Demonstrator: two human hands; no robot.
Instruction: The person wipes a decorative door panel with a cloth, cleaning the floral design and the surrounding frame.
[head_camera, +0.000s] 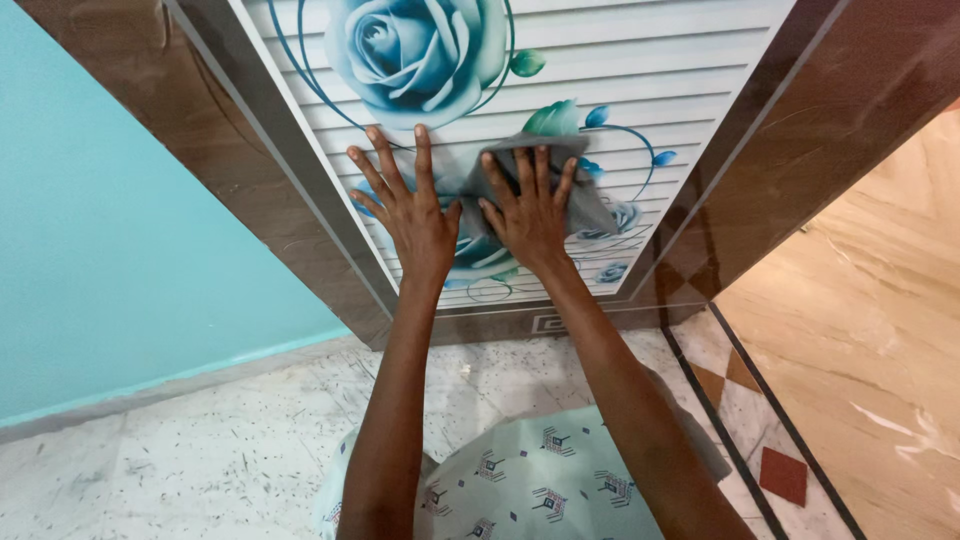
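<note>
nearest the camera a patterned garment is seen over a speckled floor, with both forearms stretched forward. the wipe is judged best done with the palm kept flat and pressure spread evenly, so that the cloth is not bunched against the ribbed panel. the right hand is laid on a grey cloth, fingers slightly spread and pressed flat upon it; the cloth lies under those fingers and juts out to their right. the left hand is set bare against the door panel, fingers apart, just beside the cloth. beyond, a blue rose print is seen.
</note>
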